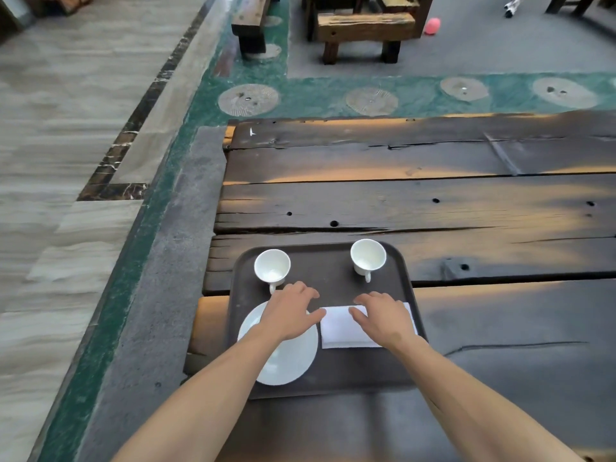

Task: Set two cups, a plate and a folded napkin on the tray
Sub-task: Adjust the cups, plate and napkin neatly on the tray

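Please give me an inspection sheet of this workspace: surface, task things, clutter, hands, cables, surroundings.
Surface: dark cracked plank table.
Task things: brown tray holds left cup, right cup, both upright; white plate; folded napkin beside the plate.
Clutter: nothing seen.
Hands: left hand open over the plate; right hand open on the napkin.
Cables: nothing seen.
Surroundings: wooden bench, pink object on the floor.

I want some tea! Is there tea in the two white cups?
No, both the left cup and the right cup on the tray show only bare white insides.
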